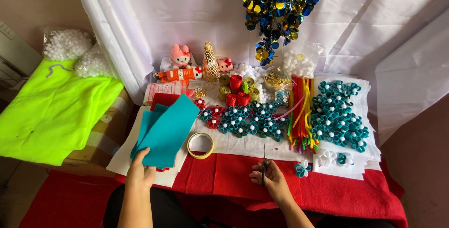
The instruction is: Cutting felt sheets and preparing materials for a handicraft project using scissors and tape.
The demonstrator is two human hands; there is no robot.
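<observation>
Figure. My left hand (pixel 140 172) held a fanned stack of teal felt sheets (pixel 166 130) by the lower corner, its grip closed on the soft, matte edge, the sheets lifted over the white felt at the left of the worktop (pixel 234 172). My right hand (pixel 271 177) closed its grip round a pair of scissors (pixel 264 162), blades shut and pointing away from me, resting on the red cloth.

The sheets in hand appeared whole and uncut (so I judged this batch barely started). Finished work already lay in quantity: a band of teal and red felt flowers with white bead centres (pixel 243 120) across the middle, a denser cluster of teal flowers (pixel 339 113) on stacked white sheets at the right, and one loose teal-and-white flower (pixel 302 168) near my right hand.

Between my hands sat a roll of yellowish tape (pixel 200 145), a smooth ring lying flat. Further out lay a bundle of fuzzy pipe cleaners (pixel 299 115) in red, green, yellow and pink, rolled red felt roses (pixel 237 92), white pompoms (pixel 252 74), two small pink plush toys (pixel 180 56) and a gold patterned cone (pixel 210 63). A shiny blue-and-gold sequin garland (pixel 278 8) hung before the white drape; a fluorescent green cloth (pixel 51 111) lay off to the left.
</observation>
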